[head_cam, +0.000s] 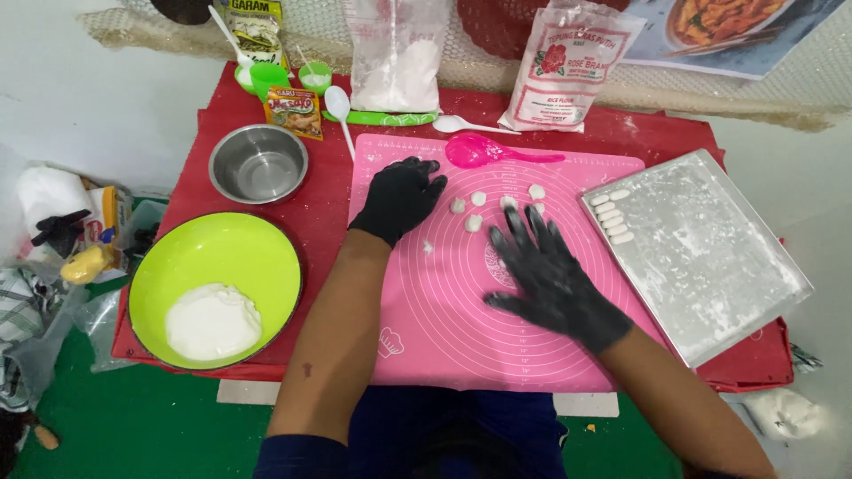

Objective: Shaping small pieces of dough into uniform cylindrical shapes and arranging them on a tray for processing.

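Observation:
Both my hands wear black gloves over a pink silicone mat. My left hand rests palm down near the mat's upper left, fingers loosely curled, holding nothing I can see. My right hand lies flat with fingers spread on the mat's middle. Between and beyond them lie several small white dough pieces. A floured metal tray to the right carries a row of shaped dough pieces at its left edge. A green bowl at the left holds a white dough lump.
A red cloth covers the low table. At the back stand an empty steel bowl, a pink scoop, two white spoons, a seasoning sachet, small green cups and two flour bags. Clutter lies on the floor at the left.

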